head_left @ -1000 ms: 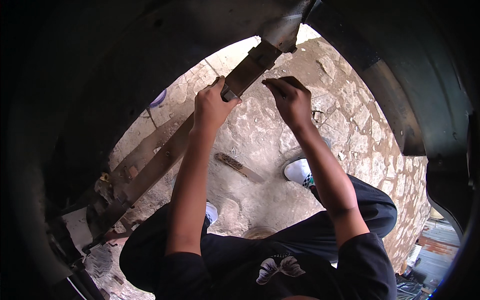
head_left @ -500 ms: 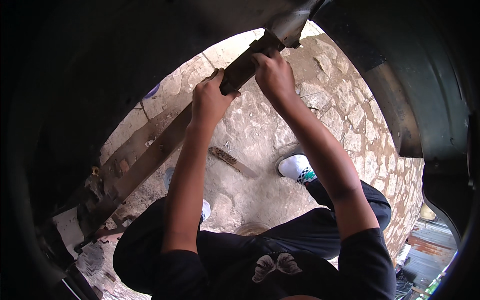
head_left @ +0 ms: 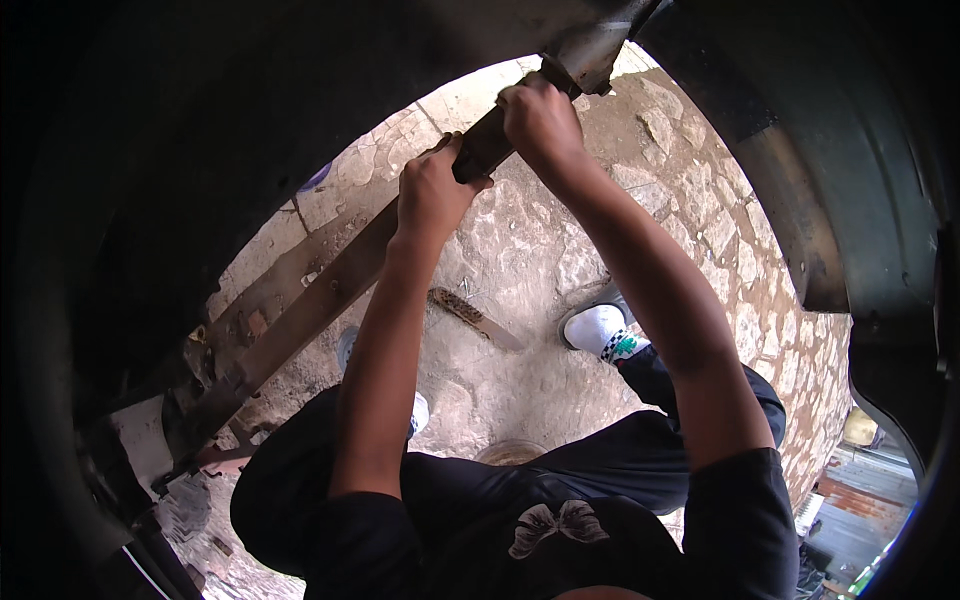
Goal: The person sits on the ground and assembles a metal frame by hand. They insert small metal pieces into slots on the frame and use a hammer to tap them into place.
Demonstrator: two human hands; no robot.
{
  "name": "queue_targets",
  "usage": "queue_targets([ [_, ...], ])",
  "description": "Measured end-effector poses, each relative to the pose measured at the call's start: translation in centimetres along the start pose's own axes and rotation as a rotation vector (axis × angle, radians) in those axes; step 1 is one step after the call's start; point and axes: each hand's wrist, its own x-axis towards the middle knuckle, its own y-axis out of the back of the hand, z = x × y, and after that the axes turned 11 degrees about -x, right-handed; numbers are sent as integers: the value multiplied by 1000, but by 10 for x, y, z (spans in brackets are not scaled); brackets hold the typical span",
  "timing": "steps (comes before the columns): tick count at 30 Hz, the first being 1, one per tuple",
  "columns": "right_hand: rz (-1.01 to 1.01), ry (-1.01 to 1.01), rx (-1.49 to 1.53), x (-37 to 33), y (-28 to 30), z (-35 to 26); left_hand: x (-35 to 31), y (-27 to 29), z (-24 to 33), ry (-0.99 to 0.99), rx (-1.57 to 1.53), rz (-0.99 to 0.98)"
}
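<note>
A long, dark metal bar (head_left: 345, 268) runs slantwise from the lower left to a metal bracket (head_left: 588, 58) at the top. My left hand (head_left: 433, 195) is closed round the bar, its thumb showing on the right side and its fingertips on the far side. Farther up, close to the bracket, my right hand (head_left: 546, 125) is closed over the same bar with the fingers curled on top. A short stretch of bar shows between the two hands. Whether either palm hides anything small, I cannot tell.
Dark curved panels, like a vehicle's wheel arch (head_left: 800, 170), surround the opening. A wooden-handled brush (head_left: 478, 318) lies on the rough stone ground (head_left: 500, 240) between my feet. A purple object (head_left: 316, 178) shows at the left panel's edge, and corrugated sheet metal (head_left: 865, 500) at lower right.
My right hand has shifted slightly up the bar, and its fingers now curl over the top. My left hand keeps its hold. The whole view has moved a little.
</note>
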Motion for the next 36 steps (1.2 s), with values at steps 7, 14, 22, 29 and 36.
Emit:
queue_targets([
  [7, -14, 8, 57, -24, 20, -2, -5, 1, -12, -24, -15, 62],
  [14, 6, -17, 62, -21, 7, -1, -1, 2, 1, 21, -1, 15],
  [22, -111, -15, 21, -34, 21, -10, -2, 2, -13, -3, -32, 37],
  [29, -33, 10, 63, -23, 12, -12, -1, -2, 1, 30, -8, 38],
  [36, -115, 5, 38, -26, 16, -17, -1, 3, -8, -1, -30, 33],
])
